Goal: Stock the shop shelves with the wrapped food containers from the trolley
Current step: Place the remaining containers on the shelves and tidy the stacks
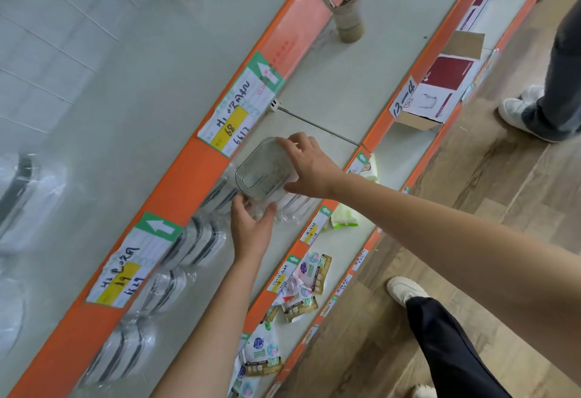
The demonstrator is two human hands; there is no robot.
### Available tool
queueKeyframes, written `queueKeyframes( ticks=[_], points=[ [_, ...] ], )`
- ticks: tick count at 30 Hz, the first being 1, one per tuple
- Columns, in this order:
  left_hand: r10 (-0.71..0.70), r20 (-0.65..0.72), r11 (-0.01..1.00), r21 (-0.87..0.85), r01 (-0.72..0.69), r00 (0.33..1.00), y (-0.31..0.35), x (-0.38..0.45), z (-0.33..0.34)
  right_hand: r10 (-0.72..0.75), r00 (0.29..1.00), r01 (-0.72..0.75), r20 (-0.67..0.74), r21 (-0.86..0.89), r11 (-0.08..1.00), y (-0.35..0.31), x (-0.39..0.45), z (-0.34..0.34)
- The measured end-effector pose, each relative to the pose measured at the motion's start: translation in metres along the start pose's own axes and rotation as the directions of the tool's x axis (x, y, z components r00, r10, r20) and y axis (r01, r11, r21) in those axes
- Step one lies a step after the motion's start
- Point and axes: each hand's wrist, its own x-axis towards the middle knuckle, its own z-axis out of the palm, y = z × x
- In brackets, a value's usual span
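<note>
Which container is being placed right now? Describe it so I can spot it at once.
Find the orange shelf edge carrying the yellow price label marked 68. Just beneath it, the clear plastic-wrapped rectangular container sits between the right hand and left hand. Unlike its wrapped neighbours standing in rows, it is turned flat face outward and held.

the container [264, 171] is clear glossy plastic, wrapped in crinkly see-through film. shelf [333, 92] looks like smooth matt painted metal with shiny orange edging [188, 177], paper price tags [232, 121], wood-look floor [490, 196] on the right.
</note>
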Motion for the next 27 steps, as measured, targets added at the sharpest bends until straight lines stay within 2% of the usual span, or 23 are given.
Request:
queueKeyframes(
  ticks=[3, 6, 10, 13, 15, 20, 24, 27],
  points=[
    [0.01, 0.005, 1.0, 0.004, -0.01, 1.0, 0.0, -0.008, -0.002, -0.006, 1.0, 0.009, 0.019, -0.193, 0.981, -0.001, -0.007, -0.004],
    [0.028, 0.014, 0.999, 0.021, -0.028, 1.0, 0.006, -0.014, -0.003, -0.071, 0.996, 0.084, 0.051, -0.337, 0.938, -0.004, -0.008, -0.009],
    [0.03, 0.055, 0.998, 0.061, -0.034, 0.998, 0.01, -0.016, -0.005, -0.141, 0.983, 0.178, 0.121, -0.398, 0.9, -0.001, -0.012, -0.012],
    [0.085, 0.105, 0.968, 0.226, -0.107, 0.991, 0.013, -0.018, -0.006, -0.118, 0.987, 0.155, 0.111, -0.438, 0.886, 0.004, -0.017, -0.011],
    [0.142, 0.135, 0.915, 0.36, -0.183, 0.981, 0.019, -0.016, -0.006, -0.082, 0.993, 0.111, 0.084, -0.462, 0.88, 0.01, -0.021, -0.014],
    [0.2, 0.306, 0.775, 0.532, -0.341, 0.931, 0.039, -0.003, 0.002, -0.004, 1.0, 0.011, 0.017, -0.398, 0.917, 0.036, -0.029, -0.026],
    [0.095, 0.45, 0.648, 0.649, -0.398, 0.888, 0.05, 0.012, 0.016, 0.055, 0.996, -0.033, 0.063, -0.304, 0.952, 0.059, -0.033, -0.03],
    [0.029, 0.449, 0.601, 0.706, -0.374, 0.893, 0.053, 0.023, 0.025, 0.095, 0.991, -0.065, 0.097, -0.275, 0.959, 0.074, -0.034, -0.032]
  ],
)
